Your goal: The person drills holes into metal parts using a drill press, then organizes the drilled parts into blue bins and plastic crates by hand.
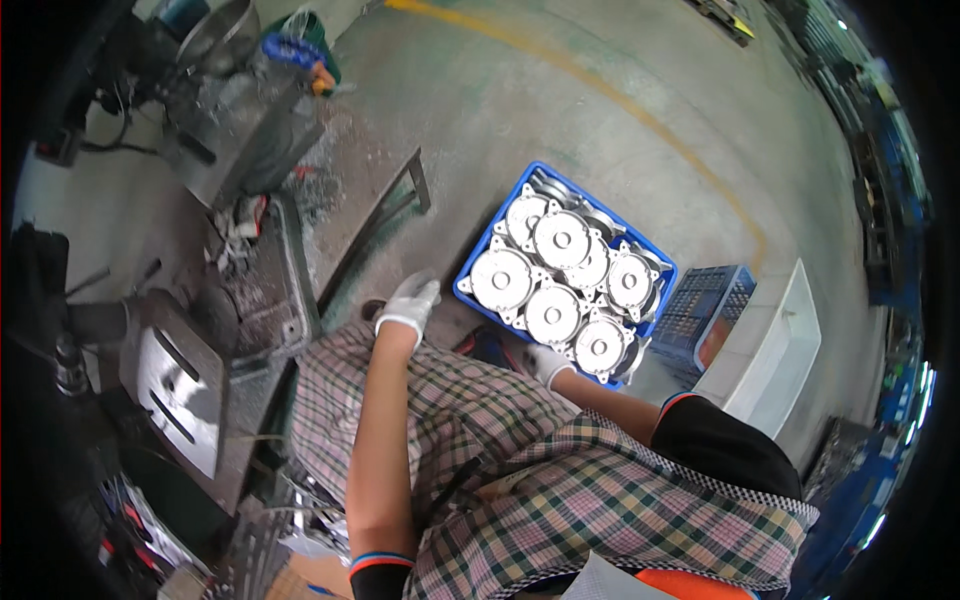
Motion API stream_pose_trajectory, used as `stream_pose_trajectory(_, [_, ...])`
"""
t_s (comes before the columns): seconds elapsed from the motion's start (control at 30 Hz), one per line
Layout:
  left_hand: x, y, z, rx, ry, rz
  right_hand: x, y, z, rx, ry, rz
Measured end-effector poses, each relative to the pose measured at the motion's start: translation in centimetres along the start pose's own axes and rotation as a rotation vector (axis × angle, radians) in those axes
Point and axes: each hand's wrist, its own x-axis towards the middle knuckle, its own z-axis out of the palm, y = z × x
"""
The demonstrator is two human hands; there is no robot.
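Observation:
My left hand (pixel 411 301), in a white glove, is held out in front of the plaid apron, to the left of the blue crate (pixel 485 232). Its fingers look stretched out, slightly blurred, with nothing seen in them. My right hand (pixel 545 364), also gloved in white, is low beside the near edge of the crate; its fingers are partly hidden, and whether they grip the rim cannot be made out. Several round silver metal covers (pixel 553 311) with lugs and a central hole lie heaped in the crate.
A second blue slatted crate (pixel 700 306) and a long white bin (pixel 775 345) stand to the right. On the left is a machine with a slotted metal plate (pixel 180 400) and a greasy metal tray (pixel 285 270). A metal leg frame (pixel 385 205) stands between machine and crate.

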Motion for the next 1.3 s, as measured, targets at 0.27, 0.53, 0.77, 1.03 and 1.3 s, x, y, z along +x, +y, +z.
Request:
stream_pose_trajectory(0.27, [-7.3, 1.5, -7.7, -0.174, 0.113, 0.097, 1.7, -1.0, -0.9, -0.194, -0.296, 0.148])
stream_pose_trajectory(0.53, [-9.9, -4.4, -12.5, -0.336, 0.082, -0.046, 3.8, -0.4, -1.4, 0.203, -0.26, 0.474])
stream_pose_trajectory(0.77, [-9.4, -8.3, -7.6, -0.192, 0.149, 0.138, 13.0, 6.4, -1.3, -0.367, 0.217, 0.258])
stream_pose_trajectory(1.03, [-7.8, -7.7, -2.2, 0.09, 0.291, 0.512, 11.6, 11.6, -5.7, 0.127, 0.413, 0.599])
stream_pose_trajectory(1.3, [-7.6, -8.0, -3.0, 0.247, 0.394, 0.389, 15.8, 8.5, -7.5, 0.759, 0.584, 1.005])
